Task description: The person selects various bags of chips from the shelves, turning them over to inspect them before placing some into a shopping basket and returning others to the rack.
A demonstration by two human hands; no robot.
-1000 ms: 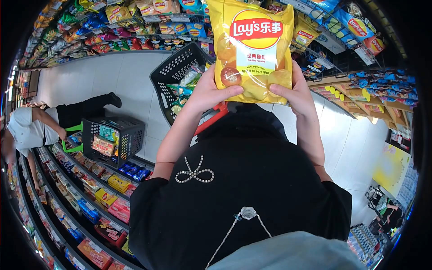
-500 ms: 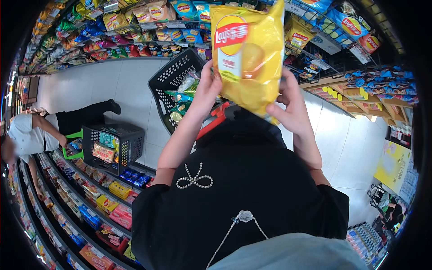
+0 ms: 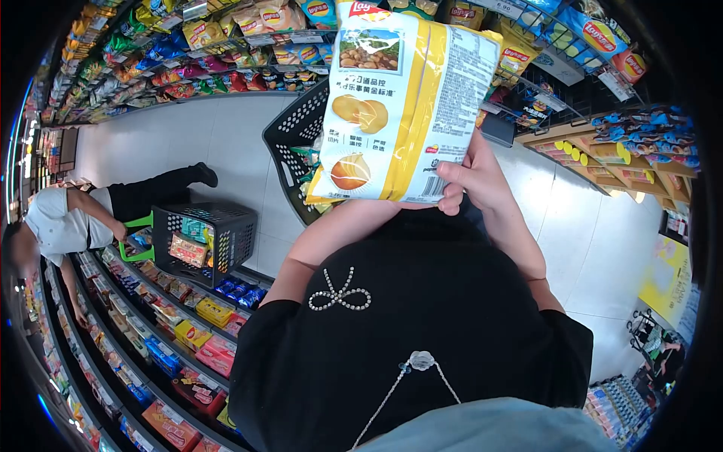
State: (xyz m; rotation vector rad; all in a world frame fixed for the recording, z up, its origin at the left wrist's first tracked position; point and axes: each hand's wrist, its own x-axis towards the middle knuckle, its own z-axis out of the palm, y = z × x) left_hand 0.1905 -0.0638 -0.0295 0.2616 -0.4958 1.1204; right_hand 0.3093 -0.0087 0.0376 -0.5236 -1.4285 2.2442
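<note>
A yellow-and-white bag of potato chips [image 3: 422,90] is held up before me, its printed back with a barcode facing me. My right hand [image 3: 478,177] is closed on the bag's lower right corner, thumb on the near face and fingers behind and below. My left forearm [image 3: 339,230] runs up to the bag's bottom edge. Behind the bag, my left hand and its fingers are hidden. A dark shopping basket [image 3: 290,139] with green packets inside stands just beyond, partly covered by the bag.
Shelves of chip bags [image 3: 203,34] line the far side. At left a person [image 3: 64,218] reaches toward the snack shelves [image 3: 173,316], beside another dark basket [image 3: 207,241] with a green handle. Pale floor [image 3: 565,226] and a wooden display [image 3: 602,162] lie to the right.
The bag has been turned from its front to its back and moved slightly left. My left hand has gone from its left edge to behind it. My right hand now grips the lower right corner.
</note>
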